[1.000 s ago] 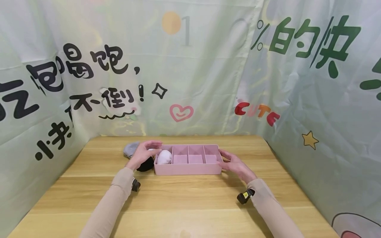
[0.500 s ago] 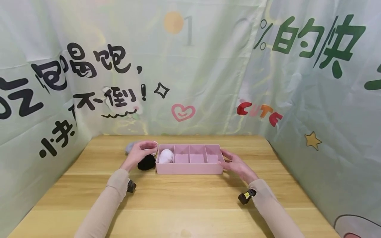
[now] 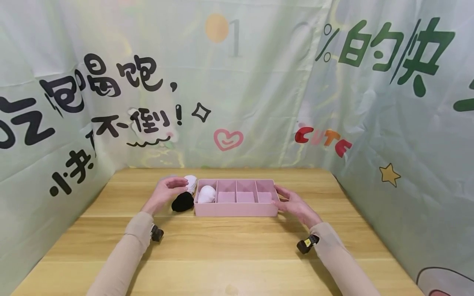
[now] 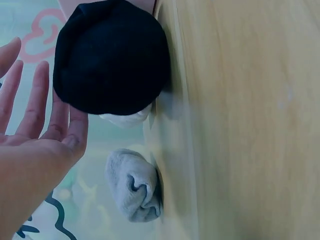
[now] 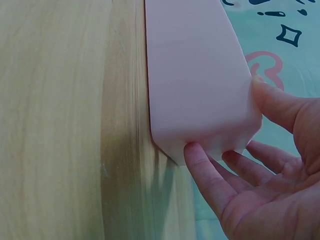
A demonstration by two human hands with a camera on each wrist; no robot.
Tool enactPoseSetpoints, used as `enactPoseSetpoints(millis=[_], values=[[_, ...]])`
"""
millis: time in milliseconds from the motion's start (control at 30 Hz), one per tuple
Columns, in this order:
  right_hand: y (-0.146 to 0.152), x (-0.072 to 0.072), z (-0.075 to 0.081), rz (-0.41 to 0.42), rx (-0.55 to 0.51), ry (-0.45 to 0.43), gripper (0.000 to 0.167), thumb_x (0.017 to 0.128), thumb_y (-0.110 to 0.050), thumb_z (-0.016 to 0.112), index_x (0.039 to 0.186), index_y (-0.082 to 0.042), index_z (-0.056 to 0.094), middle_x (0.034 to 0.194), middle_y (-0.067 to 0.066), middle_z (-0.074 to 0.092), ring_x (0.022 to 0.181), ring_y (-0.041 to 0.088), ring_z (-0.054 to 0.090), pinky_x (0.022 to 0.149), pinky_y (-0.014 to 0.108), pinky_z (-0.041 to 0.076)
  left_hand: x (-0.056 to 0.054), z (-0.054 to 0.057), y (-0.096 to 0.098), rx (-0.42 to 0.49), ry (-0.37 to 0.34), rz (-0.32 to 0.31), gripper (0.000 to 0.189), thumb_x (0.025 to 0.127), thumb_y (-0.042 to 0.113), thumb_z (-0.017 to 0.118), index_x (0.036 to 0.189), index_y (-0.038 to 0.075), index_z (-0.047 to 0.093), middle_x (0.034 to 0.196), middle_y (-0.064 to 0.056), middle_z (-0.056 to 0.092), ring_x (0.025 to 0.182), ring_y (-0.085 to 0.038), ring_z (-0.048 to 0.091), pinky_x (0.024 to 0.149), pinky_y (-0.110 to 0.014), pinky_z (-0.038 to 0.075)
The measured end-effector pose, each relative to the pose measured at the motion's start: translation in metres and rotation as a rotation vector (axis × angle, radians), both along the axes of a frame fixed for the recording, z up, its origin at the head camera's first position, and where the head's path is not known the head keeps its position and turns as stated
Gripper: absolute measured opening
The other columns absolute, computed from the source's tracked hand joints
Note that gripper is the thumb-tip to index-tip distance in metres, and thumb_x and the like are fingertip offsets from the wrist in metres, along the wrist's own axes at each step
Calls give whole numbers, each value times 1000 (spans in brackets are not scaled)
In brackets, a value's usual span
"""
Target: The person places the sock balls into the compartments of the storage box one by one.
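Note:
A pink box (image 3: 236, 210) with several compartments stands on the table, a white balled sock (image 3: 206, 195) in its leftmost one. My right hand (image 3: 295, 207) holds the box's right end, thumb at the top front rim and fingers against the end wall (image 5: 172, 150). To the left of the box lie a black balled sock (image 3: 183, 202) and, behind it, another white one (image 3: 191, 183). Beside these hovers my left hand (image 3: 164, 194), its fingers loosely extended and nothing in them. The left wrist view shows a grey rolled sock (image 4: 132, 186), mostly hidden behind that hand in the head view.
The wooden table (image 3: 229, 246) is enclosed at the back and both sides by a printed cloth (image 3: 259, 102). Each wrist wears a small black camera (image 3: 157, 233). The other box compartments show bare pink floors.
My left hand has drawn back leftward from the box's left end, uncovering the black sock and the white sock outside. My right hand stays at the box's right end.

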State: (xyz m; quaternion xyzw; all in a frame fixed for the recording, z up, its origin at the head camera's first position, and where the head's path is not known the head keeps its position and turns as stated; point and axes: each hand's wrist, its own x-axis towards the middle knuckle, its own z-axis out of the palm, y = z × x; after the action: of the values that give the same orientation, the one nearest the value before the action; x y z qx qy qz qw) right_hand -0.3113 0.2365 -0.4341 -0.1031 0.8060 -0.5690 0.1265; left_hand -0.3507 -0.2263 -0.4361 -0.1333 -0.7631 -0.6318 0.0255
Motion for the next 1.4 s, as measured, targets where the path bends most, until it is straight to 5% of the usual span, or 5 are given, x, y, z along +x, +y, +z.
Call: enactPoseSetpoints(millis=[367,633,933,1233,1400], values=[[1,0,0,-10,9,-4,72,98,-11,59,157,-9,18,163,17,15,145,45,23,111,55,36,-3,-6,-11,-104,-70,-70,48,83,11,77,124,-9,60,130,-31,58,123,-36,55,88,-16,47],[0,1,-1,-19,-15,-16,75,96,-11,62,157,-6,19,163,19,16,144,45,25,111,52,37,0,-10,-14,-191,-125,-154,50,87,15,75,130,-4,57,133,-25,59,124,-28,54,92,-18,46],[1,1,1,-17,2,3,73,97,-13,61,157,-8,19,163,17,16,145,45,24,111,52,37,0,-9,-14,-236,-175,-192,53,86,18,76,133,0,57,140,-22,54,139,-43,37,112,-51,35],[1,1,0,-22,10,7,72,97,-11,61,157,-7,20,163,17,17,144,45,25,111,52,37,2,-8,-16,-279,-182,-246,48,86,15,75,131,4,60,140,-18,54,141,-41,31,112,-53,32],[1,1,0,-23,12,4,73,97,-12,60,157,-8,19,163,16,16,144,45,25,112,53,35,3,-7,-15,-285,-211,-266,49,86,13,75,131,2,59,140,-21,53,137,-41,34,107,-43,39]])
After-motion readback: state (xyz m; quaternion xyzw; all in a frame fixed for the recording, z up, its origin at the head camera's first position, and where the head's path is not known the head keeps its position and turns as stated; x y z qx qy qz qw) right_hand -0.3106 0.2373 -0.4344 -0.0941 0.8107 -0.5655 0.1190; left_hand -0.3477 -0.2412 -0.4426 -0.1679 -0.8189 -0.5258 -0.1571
